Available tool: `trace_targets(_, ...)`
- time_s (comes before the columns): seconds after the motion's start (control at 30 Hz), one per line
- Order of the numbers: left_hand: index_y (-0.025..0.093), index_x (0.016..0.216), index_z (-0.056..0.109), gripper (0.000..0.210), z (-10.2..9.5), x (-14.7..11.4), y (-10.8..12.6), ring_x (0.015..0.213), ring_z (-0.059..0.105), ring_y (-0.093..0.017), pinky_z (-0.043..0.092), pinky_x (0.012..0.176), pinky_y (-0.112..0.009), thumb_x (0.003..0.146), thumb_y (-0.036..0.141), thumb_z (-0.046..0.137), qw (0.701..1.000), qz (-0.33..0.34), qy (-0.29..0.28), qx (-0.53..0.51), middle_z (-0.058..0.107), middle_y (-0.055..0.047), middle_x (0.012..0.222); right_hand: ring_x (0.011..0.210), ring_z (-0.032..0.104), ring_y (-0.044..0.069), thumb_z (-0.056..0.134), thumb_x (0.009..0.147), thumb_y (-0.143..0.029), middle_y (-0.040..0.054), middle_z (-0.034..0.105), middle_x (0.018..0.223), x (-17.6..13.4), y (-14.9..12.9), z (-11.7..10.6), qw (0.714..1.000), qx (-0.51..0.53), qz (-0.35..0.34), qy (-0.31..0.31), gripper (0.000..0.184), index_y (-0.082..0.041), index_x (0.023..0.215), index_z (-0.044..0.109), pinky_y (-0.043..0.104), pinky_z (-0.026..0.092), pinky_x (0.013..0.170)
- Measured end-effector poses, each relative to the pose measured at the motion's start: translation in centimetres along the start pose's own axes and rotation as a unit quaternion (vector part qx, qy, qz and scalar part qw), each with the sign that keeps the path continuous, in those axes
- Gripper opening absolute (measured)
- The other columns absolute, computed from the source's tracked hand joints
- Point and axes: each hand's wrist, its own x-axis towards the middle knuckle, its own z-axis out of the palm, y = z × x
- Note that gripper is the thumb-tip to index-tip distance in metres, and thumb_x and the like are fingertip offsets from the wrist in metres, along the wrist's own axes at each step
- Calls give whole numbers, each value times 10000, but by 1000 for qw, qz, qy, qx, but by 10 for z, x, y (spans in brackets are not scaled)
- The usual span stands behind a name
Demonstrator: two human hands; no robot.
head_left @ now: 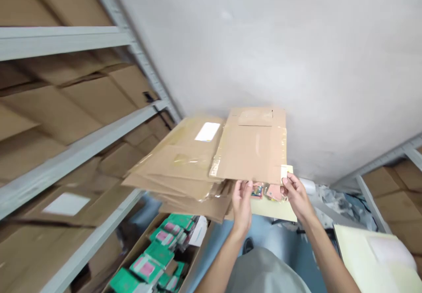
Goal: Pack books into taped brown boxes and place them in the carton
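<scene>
A flattened cardboard box (253,152) with clear tape along its sides is tilted up in front of me. The fingers of my left hand (242,207) are closed at its near edge. My right hand (296,196) pinches its near right corner, beside a small white label (284,172). To the left lies a stack of flattened cardboard (178,157), with a white label (207,131) on the top piece. Under the near edge, small packets in clear plastic (273,192) lie on a pale yellow surface (277,209), partly hidden by the cardboard and my hands.
Metal shelving (75,148) full of cardboard boxes runs along the left. Below it, an open carton (194,264) holds several green and pink boxes (154,253). On the right stand a pale table (352,249), crumpled plastic (343,205) and more shelved boxes (392,200). A wall (280,51) closes off the far side.
</scene>
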Motion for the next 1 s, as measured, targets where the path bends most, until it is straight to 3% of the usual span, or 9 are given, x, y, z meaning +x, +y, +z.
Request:
trace_targets(0.13,236,1192,703,423,49,-10,-30,1143,768,-237,610,1009,-355,945,568,787,999,-42,-31,4,797,-101,1207,659,595,184,761,869,-751,15,654,761,-49,24,-72,996,24,29,79,543,-249,1077,742,300,470,613)
trace_targets(0.23,208,1158,739,472,94,-26,-58,1176,753,-256,590,1046,-377,879,575,843,990,-65,-123,32,809,-103,1182,697,664,193,820,829,-716,65,766,911,-98,43,-129,987,39,69,143,547,-238,1090,777,305,494,625)
trace_targets(0.33,192,1124,750,502,143,-47,-88,1174,744,-275,584,1052,-399,868,616,835,969,-73,-223,76,815,-109,1159,778,743,241,841,784,-726,134,814,1165,-158,60,-195,961,34,103,255,629,-236,1174,783,343,547,648)
trace_targets(0.43,201,1115,734,536,190,-77,-117,1143,743,-283,599,1022,-412,884,682,788,936,-69,-321,125,811,-106,1135,833,777,277,833,750,-767,188,785,1300,-232,75,-267,908,19,104,405,724,-214,1211,765,382,584,678)
trace_targets(0.6,212,1156,708,567,258,-146,-158,1122,749,-277,608,989,-400,901,717,739,865,-116,-453,182,795,-108,1183,734,714,207,821,729,-797,230,690,1474,-366,95,-365,774,-29,93,625,874,-199,1354,697,419,606,698)
trace_targets(0.67,218,1161,713,564,284,-179,-175,1110,749,-276,605,984,-400,911,723,719,822,-117,-515,212,790,-113,1201,658,650,158,823,735,-784,229,655,1529,-414,103,-389,739,-25,104,665,892,-212,1402,671,429,609,689)
trace_targets(0.73,230,1152,719,562,311,-213,-193,1102,748,-280,603,982,-405,911,738,705,774,-115,-579,230,791,-112,1187,623,609,141,820,737,-780,210,700,1467,-455,111,-405,723,-10,110,682,860,-213,1369,683,417,600,661)
trace_targets(0.87,247,1153,714,567,362,-276,-228,1094,743,-291,599,983,-411,913,758,673,690,-105,-674,242,786,-101,1110,667,635,185,785,769,-783,108,808,1024,-520,129,-417,699,1,106,707,652,-206,1066,727,371,569,653)
trace_targets(1.0,226,1095,720,493,400,-313,-260,1122,708,-281,552,1069,-418,940,691,662,658,-5,-704,267,762,-104,1132,806,696,245,796,789,-752,94,800,939,-558,146,-412,652,-2,124,748,564,-217,949,718,401,594,749)
